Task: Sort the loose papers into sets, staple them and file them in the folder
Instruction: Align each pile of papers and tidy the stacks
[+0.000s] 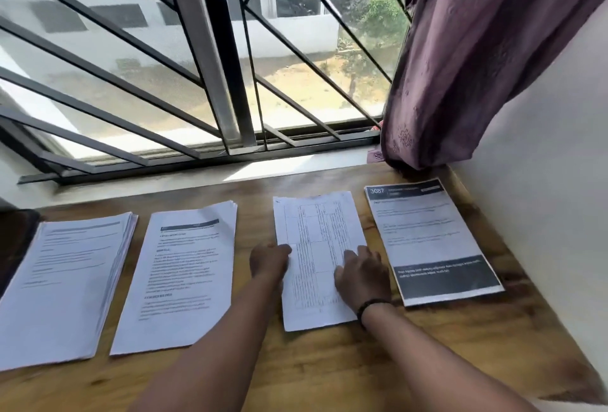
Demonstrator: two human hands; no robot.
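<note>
Left hand (268, 260): at the left edge of the table sheet (317, 260), fingers curled at that edge; pinching or only touching, I cannot tell.
Right hand (360, 275): flat on the sheet's lower right, fingers straight.
Sheet: between both hands, long axis running away from the person.
Piles: two left, one right on the desk (329, 362).
Nearer: both hands equally.

Four piles of paper lay in a row across the table (329, 365), with strips of bare wood between them wide enough for my fingers. The nearest strip of table, in front of the piles, was open. The wall (543, 181) closed off the right side, the curtain (477, 66) hung down over the far right corner, and the window bars (210, 50) blocked the back.
</note>
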